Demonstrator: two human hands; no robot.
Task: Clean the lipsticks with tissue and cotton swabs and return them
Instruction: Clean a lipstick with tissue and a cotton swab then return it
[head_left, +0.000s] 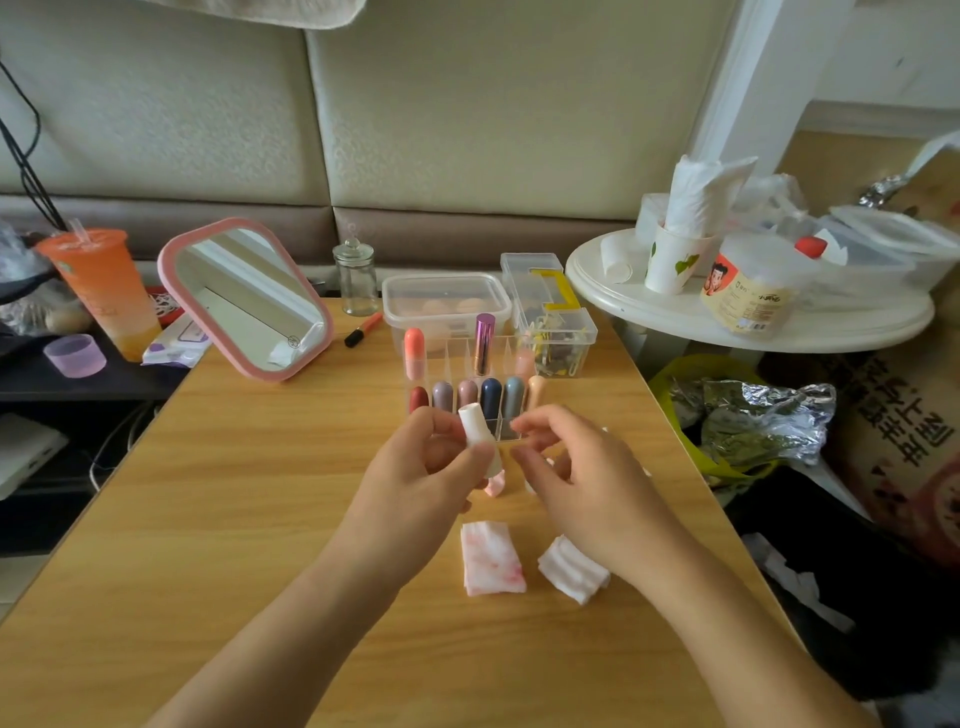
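My left hand (431, 467) grips a white lipstick tube (475, 428), held upright over the wooden table (234, 493). My right hand (576, 467) hovers just right of it, fingers curled; something small and white shows between them, too hidden to identify. A clear acrylic organizer (511, 434) stands behind the hands with several lipsticks in it, among them a coral one (414, 353) and a purple metallic one (484, 338). A pink-stained tissue (491, 558) and a folded clean tissue (571, 569) lie on the table below my hands. A stained scrap (496, 483) lies under the tube.
A pink-framed mirror (244, 296) stands at back left beside an orange drink cup (104, 291). Behind the organizer are a glass jar (356, 278), a lidded plastic box (447, 301) and a clips box (556, 332). A round white side table (675, 317) holds a cotton swab tub (753, 283).
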